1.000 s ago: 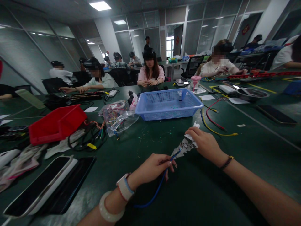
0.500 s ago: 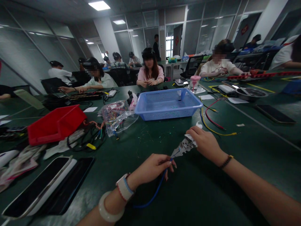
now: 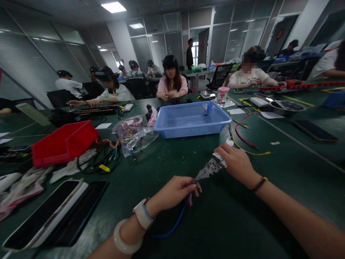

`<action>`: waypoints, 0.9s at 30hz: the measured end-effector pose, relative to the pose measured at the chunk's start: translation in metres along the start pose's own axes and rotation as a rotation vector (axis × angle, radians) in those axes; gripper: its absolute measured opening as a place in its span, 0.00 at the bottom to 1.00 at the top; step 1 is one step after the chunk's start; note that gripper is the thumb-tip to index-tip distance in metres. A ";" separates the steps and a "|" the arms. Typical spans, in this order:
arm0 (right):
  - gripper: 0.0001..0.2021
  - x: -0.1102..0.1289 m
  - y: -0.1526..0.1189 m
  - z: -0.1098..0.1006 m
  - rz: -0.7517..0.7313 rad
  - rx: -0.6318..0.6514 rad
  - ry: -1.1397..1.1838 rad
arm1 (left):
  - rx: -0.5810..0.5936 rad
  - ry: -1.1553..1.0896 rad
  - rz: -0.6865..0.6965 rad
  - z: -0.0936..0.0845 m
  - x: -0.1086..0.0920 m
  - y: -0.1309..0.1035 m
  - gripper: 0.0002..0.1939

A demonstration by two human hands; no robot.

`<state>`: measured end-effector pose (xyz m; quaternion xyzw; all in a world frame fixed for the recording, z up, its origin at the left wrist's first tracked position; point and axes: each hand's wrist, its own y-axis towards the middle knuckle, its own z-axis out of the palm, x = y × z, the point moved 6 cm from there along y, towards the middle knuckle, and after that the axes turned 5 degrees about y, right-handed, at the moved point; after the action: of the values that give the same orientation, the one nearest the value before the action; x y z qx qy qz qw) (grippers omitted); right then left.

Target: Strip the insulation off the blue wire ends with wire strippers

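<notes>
Between thumb and fingers, my left hand (image 3: 178, 190) pinches a blue wire (image 3: 178, 225) close to its upper end. The rest of the wire curves down and left over the green table. My right hand (image 3: 237, 163) is closed round the handles of a pair of wire strippers (image 3: 211, 167), with something white showing along the grip. The metal jaws point down and left, and their tip meets the wire right at my left fingertips. Whether the jaws are fully shut on the wire I cannot tell.
Beyond my hands sits a blue plastic basket (image 3: 192, 131). Left of it lie a clear bag of wires (image 3: 134, 135) and a red bin (image 3: 64, 144). Phones (image 3: 43, 212) rest at the near left. Yellow and red wires (image 3: 250, 149) lie right. Several people sit around the table.
Both hands stay almost in place, with the strippers turned very slightly in my right hand. In the background, a standing person has moved right toward the doorway.
</notes>
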<state>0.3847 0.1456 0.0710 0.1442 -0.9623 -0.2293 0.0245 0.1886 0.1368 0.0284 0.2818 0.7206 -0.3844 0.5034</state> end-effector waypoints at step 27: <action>0.09 -0.028 0.002 -0.016 0.077 -0.090 -0.145 | 0.016 0.064 -0.042 -0.004 0.002 -0.001 0.12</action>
<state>0.4127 0.1489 0.0868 0.0887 -0.9551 -0.2811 -0.0301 0.1854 0.1400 0.0278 0.2827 0.7390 -0.3915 0.4697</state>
